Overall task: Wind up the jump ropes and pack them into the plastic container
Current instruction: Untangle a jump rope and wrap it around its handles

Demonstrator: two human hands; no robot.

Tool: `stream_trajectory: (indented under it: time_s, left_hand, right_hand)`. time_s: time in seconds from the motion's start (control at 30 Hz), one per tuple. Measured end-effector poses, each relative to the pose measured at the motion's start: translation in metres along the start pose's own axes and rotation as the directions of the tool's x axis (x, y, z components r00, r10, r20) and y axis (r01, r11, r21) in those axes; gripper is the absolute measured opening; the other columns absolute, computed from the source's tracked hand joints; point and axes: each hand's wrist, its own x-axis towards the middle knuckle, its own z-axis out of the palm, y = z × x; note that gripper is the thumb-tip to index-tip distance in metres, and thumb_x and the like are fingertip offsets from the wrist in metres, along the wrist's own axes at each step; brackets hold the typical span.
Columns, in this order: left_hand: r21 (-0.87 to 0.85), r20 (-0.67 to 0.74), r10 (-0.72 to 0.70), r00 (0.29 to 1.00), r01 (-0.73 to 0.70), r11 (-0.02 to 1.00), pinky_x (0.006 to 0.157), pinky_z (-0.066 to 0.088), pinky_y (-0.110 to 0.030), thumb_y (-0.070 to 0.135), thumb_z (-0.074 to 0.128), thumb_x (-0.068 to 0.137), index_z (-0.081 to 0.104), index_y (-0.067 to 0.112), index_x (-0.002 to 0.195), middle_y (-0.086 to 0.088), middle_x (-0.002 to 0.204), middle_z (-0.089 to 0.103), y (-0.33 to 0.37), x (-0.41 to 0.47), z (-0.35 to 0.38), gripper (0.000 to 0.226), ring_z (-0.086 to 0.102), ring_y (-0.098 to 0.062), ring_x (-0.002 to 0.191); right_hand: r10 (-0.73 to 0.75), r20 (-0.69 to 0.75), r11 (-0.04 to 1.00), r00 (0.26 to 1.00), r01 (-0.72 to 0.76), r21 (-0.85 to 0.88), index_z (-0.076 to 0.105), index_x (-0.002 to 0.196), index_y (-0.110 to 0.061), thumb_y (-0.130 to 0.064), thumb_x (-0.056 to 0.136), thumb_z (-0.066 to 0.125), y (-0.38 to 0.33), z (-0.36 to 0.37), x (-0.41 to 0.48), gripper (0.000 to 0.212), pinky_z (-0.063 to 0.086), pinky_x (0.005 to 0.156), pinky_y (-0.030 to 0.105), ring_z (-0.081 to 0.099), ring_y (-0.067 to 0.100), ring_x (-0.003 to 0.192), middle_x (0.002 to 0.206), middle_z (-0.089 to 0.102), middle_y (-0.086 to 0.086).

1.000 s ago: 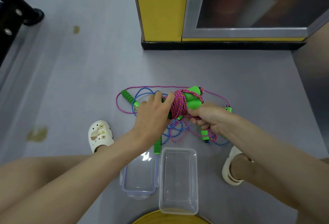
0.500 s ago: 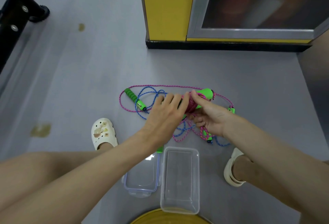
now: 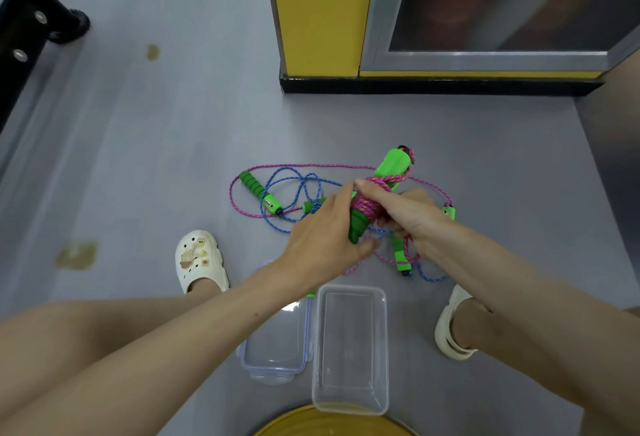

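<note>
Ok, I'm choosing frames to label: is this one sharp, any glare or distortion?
Head view: left hand, right hand and the wound pink jump rope look sharp; mild glare on the container lid; glass panel blurry; wide-angle bowing at edges.

The wound rope (image 3: 367, 207) is flecked pink (its handles (image 3: 393, 165) bright green), the loose rope (image 3: 294, 176) blue, the container (image 3: 382, 349) clear.

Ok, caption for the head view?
Left hand and right hand hold the pink rope bundle beyond the open container.
</note>
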Motion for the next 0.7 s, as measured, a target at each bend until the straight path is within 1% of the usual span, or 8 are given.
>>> stream_trajectory:
  time_s: [0.1, 0.23, 0.3, 0.37, 0.43, 0.53, 0.6, 0.7]
  left_hand:
    - [-0.056, -0.024, -0.040, 0.999, 0.039, 0.998, 0.078, 0.050, -0.038, 0.045, 0.065, 0.085, 0.019, 0.024, 0.145, 0.002, 0.128, 0.054, 0.002, 0.000, 0.001, 0.078, 0.060, -0.021, 0.105]
    - [-0.039, -0.095, -0.047, 0.994, 0.043, 0.998, 0.076, 0.049, -0.040, 0.033, 0.060, 0.091, 0.031, 0.026, 0.138, -0.003, 0.118, 0.058, -0.001, 0.005, 0.000, 0.056, 0.061, -0.027, 0.100]
    - [-0.247, -0.031, -0.172, 0.985, 0.160, 0.956, 0.085, 0.049, -0.040, 0.032, 0.062, 0.089, 0.035, 0.026, 0.138, -0.003, 0.114, 0.063, -0.008, 0.015, -0.004, 0.057, 0.061, -0.026, 0.102]
    - [-0.446, 0.052, -0.250, 0.967, 0.246, 0.860, 0.094, 0.049, -0.041, 0.034, 0.071, 0.081, 0.034, 0.026, 0.142, -0.002, 0.119, 0.062, -0.014, 0.022, -0.011, 0.072, 0.060, -0.023, 0.108]
    - [-0.587, 0.074, -0.302, 0.950, 0.286, 0.757, 0.094, 0.050, -0.043, 0.031, 0.079, 0.073, 0.037, 0.026, 0.141, -0.002, 0.120, 0.062, -0.018, 0.024, -0.015, 0.080, 0.062, -0.022, 0.107]
    - [-0.754, 0.168, -0.390, 0.905, 0.373, 0.540, 0.076, 0.056, -0.038, 0.018, 0.078, 0.077, 0.047, 0.024, 0.134, -0.006, 0.116, 0.065, -0.019, 0.027, -0.018, 0.066, 0.066, -0.029, 0.099]
    - [-0.804, 0.257, -0.416, 0.873, 0.432, 0.410, 0.059, 0.055, -0.031, 0.015, 0.077, 0.079, 0.049, 0.024, 0.132, -0.009, 0.114, 0.068, -0.019, 0.028, -0.021, 0.061, 0.068, -0.034, 0.093]
    - [-0.829, 0.310, -0.434, 0.846, 0.464, 0.312, 0.061, 0.057, -0.035, 0.015, 0.076, 0.079, 0.052, 0.025, 0.130, -0.008, 0.108, 0.070, -0.021, 0.029, -0.025, 0.057, 0.071, -0.035, 0.085]
  right_hand:
    - [0.002, 0.073, 1.000, 0.997, -0.004, 0.031, 0.050, 0.060, -0.018, -0.041, 0.081, 0.070, 0.002, 0.005, -0.002, 0.038, 0.028, 0.031, 0.011, 0.041, 0.001, 0.026, 0.030, 0.043, -0.013]
    - [0.002, 0.101, 1.000, 0.995, 0.000, -0.024, 0.050, 0.060, -0.017, -0.061, 0.073, 0.068, 0.005, 0.008, 0.005, 0.049, 0.024, 0.036, 0.018, 0.030, 0.007, 0.036, 0.044, 0.044, -0.003]
    - [-0.023, 0.124, 0.999, 0.992, 0.029, -0.045, 0.053, 0.060, -0.013, -0.063, 0.075, 0.063, 0.002, 0.005, 0.006, 0.054, 0.023, 0.036, 0.017, 0.029, 0.006, 0.033, 0.040, 0.044, -0.005]
    - [-0.032, 0.151, 0.996, 0.988, 0.045, -0.083, 0.053, 0.059, -0.010, -0.062, 0.079, 0.060, 0.000, 0.002, 0.005, 0.056, 0.024, 0.038, 0.018, 0.027, 0.006, 0.031, 0.034, 0.037, -0.007]
    - [-0.045, 0.191, 0.993, 0.981, 0.064, -0.096, 0.053, 0.059, -0.008, -0.054, 0.086, 0.058, 0.001, 0.001, 0.005, 0.053, 0.023, 0.038, 0.018, 0.024, 0.008, 0.032, 0.035, 0.034, -0.006]
    - [-0.068, 0.220, 0.994, 0.973, 0.084, -0.064, 0.055, 0.067, -0.008, -0.019, 0.097, 0.052, 0.004, 0.001, 0.007, 0.032, 0.021, 0.034, 0.015, 0.025, 0.004, 0.030, 0.044, 0.045, -0.001]
    - [-0.073, 0.180, 0.995, 0.981, 0.084, -0.053, 0.057, 0.076, -0.007, -0.007, 0.096, 0.050, 0.002, -0.002, 0.010, 0.022, 0.021, 0.032, 0.014, 0.027, 0.002, 0.029, 0.056, 0.049, 0.006]
    - [-0.052, 0.157, 0.997, 0.986, 0.061, -0.055, 0.061, 0.086, -0.002, -0.001, 0.093, 0.050, -0.003, -0.008, 0.013, 0.013, 0.021, 0.031, 0.015, 0.025, 0.003, 0.028, 0.058, 0.047, 0.009]
